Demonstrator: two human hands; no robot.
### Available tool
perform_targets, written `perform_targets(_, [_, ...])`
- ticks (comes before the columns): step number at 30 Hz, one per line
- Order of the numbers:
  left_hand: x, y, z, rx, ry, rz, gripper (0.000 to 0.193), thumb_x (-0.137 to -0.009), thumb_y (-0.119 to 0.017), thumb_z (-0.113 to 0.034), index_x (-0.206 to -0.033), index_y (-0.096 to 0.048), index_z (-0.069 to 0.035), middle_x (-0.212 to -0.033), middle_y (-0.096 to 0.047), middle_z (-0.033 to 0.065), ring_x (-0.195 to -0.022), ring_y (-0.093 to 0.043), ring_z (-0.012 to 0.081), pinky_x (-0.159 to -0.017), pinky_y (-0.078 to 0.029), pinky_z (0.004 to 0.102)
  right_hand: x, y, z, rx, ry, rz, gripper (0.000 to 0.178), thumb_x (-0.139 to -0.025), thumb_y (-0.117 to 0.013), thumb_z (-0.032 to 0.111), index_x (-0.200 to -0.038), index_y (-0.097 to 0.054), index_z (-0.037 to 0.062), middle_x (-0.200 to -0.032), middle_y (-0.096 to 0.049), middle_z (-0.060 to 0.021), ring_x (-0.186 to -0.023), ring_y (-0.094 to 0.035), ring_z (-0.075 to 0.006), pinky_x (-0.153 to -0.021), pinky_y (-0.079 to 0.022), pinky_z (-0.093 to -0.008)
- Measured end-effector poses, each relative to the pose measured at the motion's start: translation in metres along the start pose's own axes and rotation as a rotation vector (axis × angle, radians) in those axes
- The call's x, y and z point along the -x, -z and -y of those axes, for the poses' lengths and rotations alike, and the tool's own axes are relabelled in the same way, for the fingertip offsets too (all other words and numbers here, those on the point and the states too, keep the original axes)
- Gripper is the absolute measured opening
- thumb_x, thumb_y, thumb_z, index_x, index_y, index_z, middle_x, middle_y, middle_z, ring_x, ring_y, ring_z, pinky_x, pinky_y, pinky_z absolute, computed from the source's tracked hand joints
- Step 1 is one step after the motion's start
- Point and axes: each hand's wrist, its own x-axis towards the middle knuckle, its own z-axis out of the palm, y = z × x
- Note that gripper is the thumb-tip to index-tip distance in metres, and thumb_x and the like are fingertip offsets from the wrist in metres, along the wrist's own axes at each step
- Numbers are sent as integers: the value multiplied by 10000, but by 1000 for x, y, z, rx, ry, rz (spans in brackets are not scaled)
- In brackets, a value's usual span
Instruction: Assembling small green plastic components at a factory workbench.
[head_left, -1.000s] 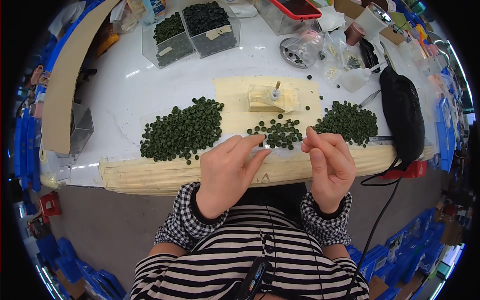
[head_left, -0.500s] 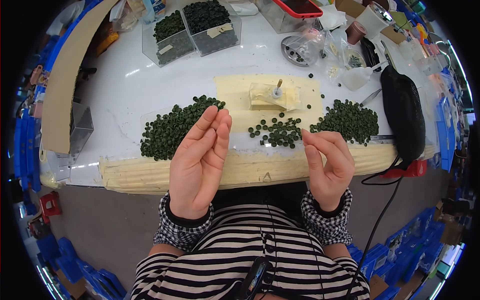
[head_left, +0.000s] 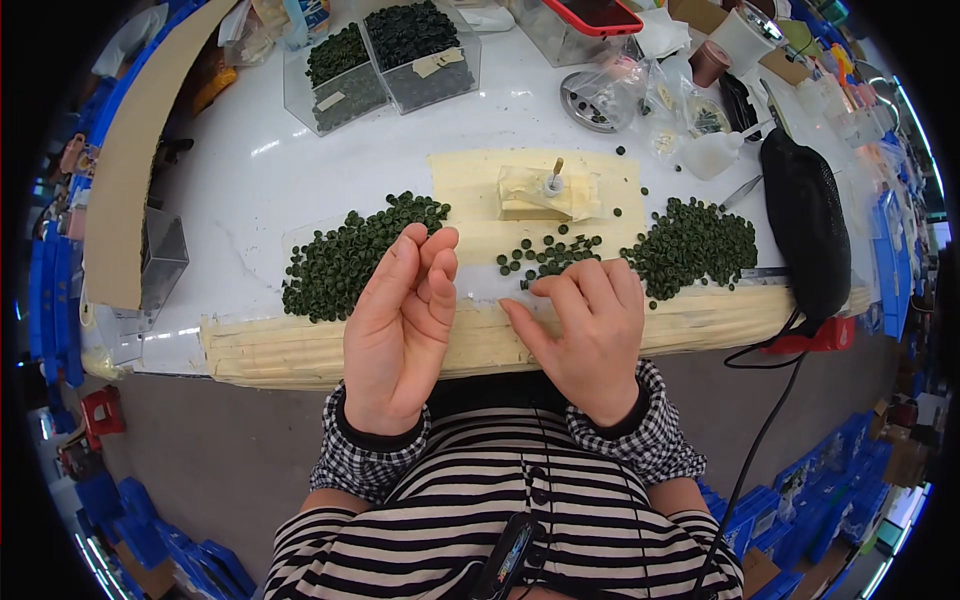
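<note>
My left hand (head_left: 398, 325) is raised beside the left pile of small round dark green caps (head_left: 355, 255). Its palm faces inward, the fingers stretch up and bend slightly, and nothing shows in it. My right hand (head_left: 590, 335) reaches palm down to the near edge of a small scatter of the same caps (head_left: 520, 255). Thumb and index finger are apart, and its fingers cover part of the scatter. To the right lies another heap of green caps (head_left: 695, 245). Behind the scatter stands a taped block (head_left: 535, 205) with a thin upright pin (head_left: 559, 167).
Two clear bins (head_left: 430, 80) of green and black pieces stand at the back. A cardboard sheet (head_left: 130, 170) rises at the left. On the right are a black mesh-covered object (head_left: 805, 220), tweezers (head_left: 742, 192) and a metal dish (head_left: 590, 100). Padding (head_left: 300, 345) lines the table's front edge.
My right hand has moved left and turned palm down over the scattered caps, its thumb and index finger spreading from a pinch. My left hand stays nearly in place, its fingers slightly more curled.
</note>
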Motion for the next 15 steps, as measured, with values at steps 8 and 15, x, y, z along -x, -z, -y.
perform_targets(8, [0,3,1,58,27,46,232,-1028,-432,-88,-1176,-559,38,-1171,-623,206,-985,-652,205,-846,-587,248,-3,-6,1,37,-19,10,190,-733,-755,177,-839,-634,75,-812,-511,-41,-789,-494,-235,-710,-397,-355])
perform_targets(15, [0,-2,1,-53,22,-18,238,-1019,-458,-93,-1207,-545,23,-1092,-627,146,-912,-614,163,-791,-545,248,-4,-3,-2,-133,51,-130,211,-673,-797,83,-841,-669,83,-799,-555,-36,-750,-510,-222,-646,-408,-335])
